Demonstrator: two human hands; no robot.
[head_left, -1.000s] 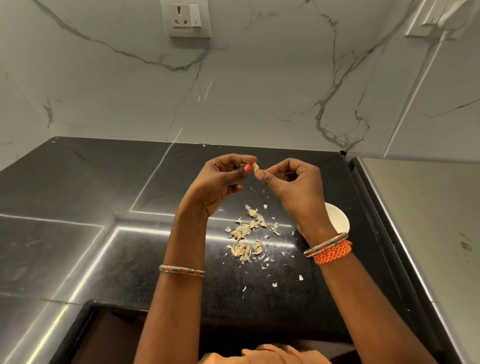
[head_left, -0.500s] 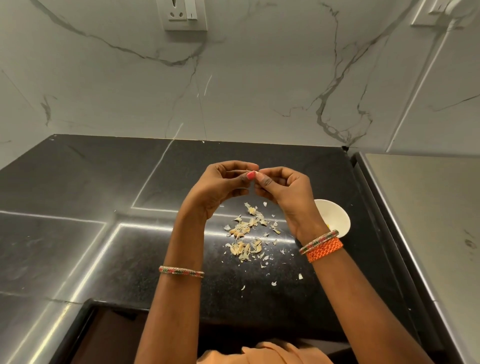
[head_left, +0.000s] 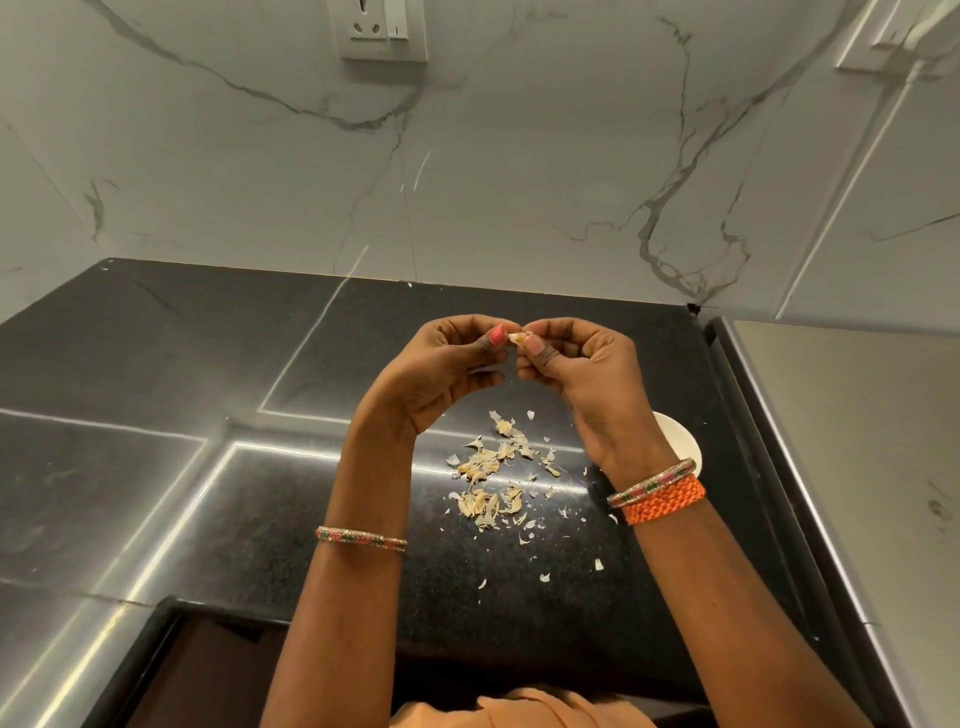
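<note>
No writing, label, brand or number can be read anywhere. The wall socket (head_left: 383, 31) at the far side and the white bowl (head_left: 680, 442) on the right carry no readable mark.

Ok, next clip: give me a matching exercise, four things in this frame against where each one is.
Things
1. white bowl
2. peel scraps
3. orange band
4. pale clove

Places
A. pinched between fingertips of the left hand and right hand
B. scattered on the black counter, beneath the hands
C. round the right wrist
D. on the counter, partly hidden behind the right wrist

Pairs: 1-D, 2-B, 3-C, 4-A
</note>
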